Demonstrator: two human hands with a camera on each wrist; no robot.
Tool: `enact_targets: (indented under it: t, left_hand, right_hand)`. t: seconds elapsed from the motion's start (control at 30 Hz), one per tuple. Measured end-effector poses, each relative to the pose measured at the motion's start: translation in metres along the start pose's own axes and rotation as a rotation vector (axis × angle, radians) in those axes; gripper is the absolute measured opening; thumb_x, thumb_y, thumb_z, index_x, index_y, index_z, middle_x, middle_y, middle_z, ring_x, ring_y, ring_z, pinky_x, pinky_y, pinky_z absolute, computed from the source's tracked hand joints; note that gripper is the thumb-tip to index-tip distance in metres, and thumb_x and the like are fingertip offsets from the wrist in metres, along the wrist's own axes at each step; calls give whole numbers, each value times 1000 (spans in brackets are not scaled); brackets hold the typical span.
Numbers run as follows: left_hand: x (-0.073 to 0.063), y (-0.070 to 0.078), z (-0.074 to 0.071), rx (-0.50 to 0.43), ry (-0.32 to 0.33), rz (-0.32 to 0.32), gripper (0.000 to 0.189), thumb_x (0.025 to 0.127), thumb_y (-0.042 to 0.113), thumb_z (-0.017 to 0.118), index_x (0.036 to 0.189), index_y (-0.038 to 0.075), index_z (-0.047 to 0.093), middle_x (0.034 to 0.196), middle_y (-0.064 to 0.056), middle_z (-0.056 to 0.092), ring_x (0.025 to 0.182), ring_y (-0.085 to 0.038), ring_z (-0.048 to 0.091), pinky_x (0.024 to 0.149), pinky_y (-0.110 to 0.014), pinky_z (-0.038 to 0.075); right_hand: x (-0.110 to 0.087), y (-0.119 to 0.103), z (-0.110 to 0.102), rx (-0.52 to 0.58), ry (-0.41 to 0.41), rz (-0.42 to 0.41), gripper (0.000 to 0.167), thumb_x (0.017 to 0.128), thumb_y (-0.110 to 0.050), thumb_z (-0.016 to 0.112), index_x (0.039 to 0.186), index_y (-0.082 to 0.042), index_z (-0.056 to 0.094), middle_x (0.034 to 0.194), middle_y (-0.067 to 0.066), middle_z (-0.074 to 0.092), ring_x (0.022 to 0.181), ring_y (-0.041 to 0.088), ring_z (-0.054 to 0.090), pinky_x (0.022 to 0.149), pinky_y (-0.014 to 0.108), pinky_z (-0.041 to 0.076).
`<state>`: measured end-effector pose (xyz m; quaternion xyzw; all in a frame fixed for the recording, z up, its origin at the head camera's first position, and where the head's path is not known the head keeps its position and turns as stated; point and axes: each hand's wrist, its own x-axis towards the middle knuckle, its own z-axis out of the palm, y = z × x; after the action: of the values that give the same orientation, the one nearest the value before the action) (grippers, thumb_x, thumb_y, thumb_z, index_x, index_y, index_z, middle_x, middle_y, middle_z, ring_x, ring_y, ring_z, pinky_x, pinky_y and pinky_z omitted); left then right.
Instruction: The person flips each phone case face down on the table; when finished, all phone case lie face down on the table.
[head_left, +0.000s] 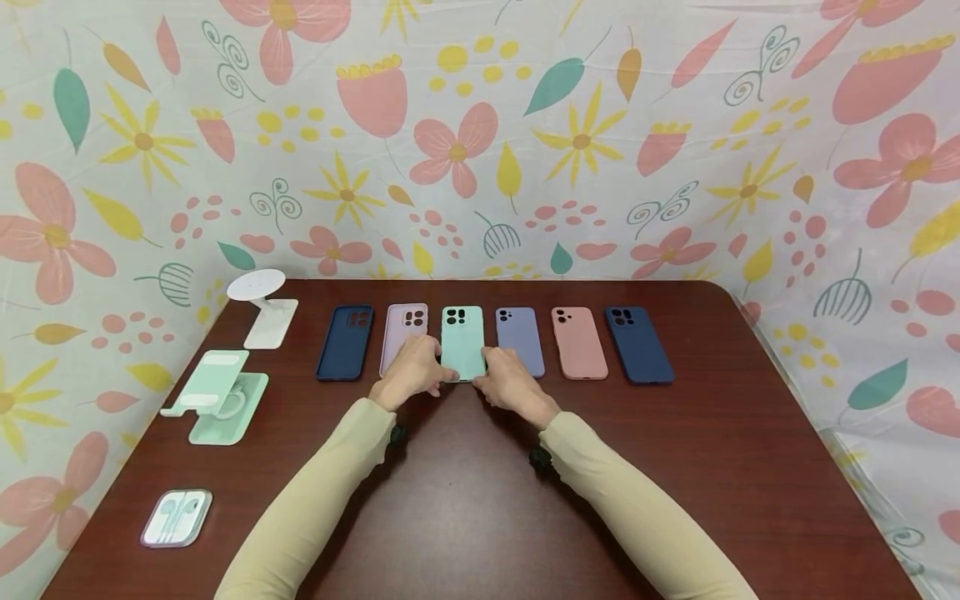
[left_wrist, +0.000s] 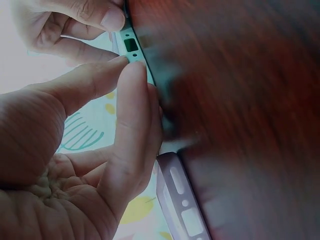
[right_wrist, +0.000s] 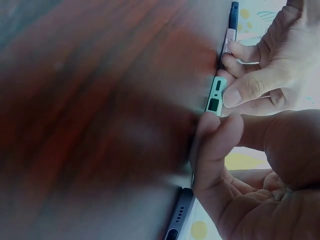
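Two arms in pale yellow sleeves [head_left: 315,508] stretch forward and angle inward, so that the hands nearly meet over the surface [head_left: 465,517]. The left hand [head_left: 409,367] pinches the near left corner of the mint phone case [head_left: 462,340] between thumb and fingers; the right hand [head_left: 513,383] grips the near right corner likewise. The case sits in the row between a lilac case [head_left: 395,335] and a periwinkle case [head_left: 528,337], back side up. Its long axis runs away from the person, almost straight, with the camera cutouts at the far end and the port opening facing the person.
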<state>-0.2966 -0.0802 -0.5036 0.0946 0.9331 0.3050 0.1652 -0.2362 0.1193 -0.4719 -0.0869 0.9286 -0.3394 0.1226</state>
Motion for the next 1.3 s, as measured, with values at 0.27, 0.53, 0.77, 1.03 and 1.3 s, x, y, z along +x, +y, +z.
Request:
enact_targets:
  t: [0.27, 0.53, 0.77, 1.03, 1.3]
  left_hand:
    - [-42, 24, -18, -40, 40, -21, 60, 96, 26, 86, 144, -5, 65, 72, -7, 78, 56, -13, 76, 93, -37, 67]
    - [-69, 24, -44, -83, 86, -41, 69, 97, 26, 84, 154, -1, 58, 80, -8, 78, 60, -13, 77, 97, -42, 65]
    - [-77, 11, -64, -85, 103, -66, 75, 92, 23, 88, 157, 1, 56, 92, -11, 79, 60, -11, 77, 103, -47, 63]
    - [-77, -11, -78, -65, 93, -72, 76, 93, 21, 87, 157, -4, 53, 84, -12, 80, 59, -13, 78, 90, -40, 68]
    - [-75, -26, -88, -58, -1, -130, 90, 90, 19, 90, 163, -2, 43, 89, -14, 82, 64, -15, 80, 113, -50, 58]
  right_hand:
    - [-2, -12, 1, -36, 2, 97, 71, 102, -20, 79, 160, -1, 44, 103, 13, 75, 86, 19, 72, 74, 33, 59]
    - [-3, -22, 3, -3, 18, 7, 80, 101, -30, 80, 164, 0, 40, 89, 4, 76, 79, 14, 73, 78, 33, 60]
    - [1, -40, 12, 53, -15, -51, 79, 101, -31, 80, 163, 0, 42, 85, 1, 74, 66, 11, 70, 77, 29, 57]
    - [4, -62, 27, 76, -50, -49, 78, 101, -29, 81, 162, -1, 42, 88, 2, 73, 62, 12, 69, 72, 26, 54]
    - [25, -65, 48, 85, -89, -60, 89, 100, -27, 81, 166, 7, 32, 72, 5, 73, 57, 15, 69, 59, 26, 54]
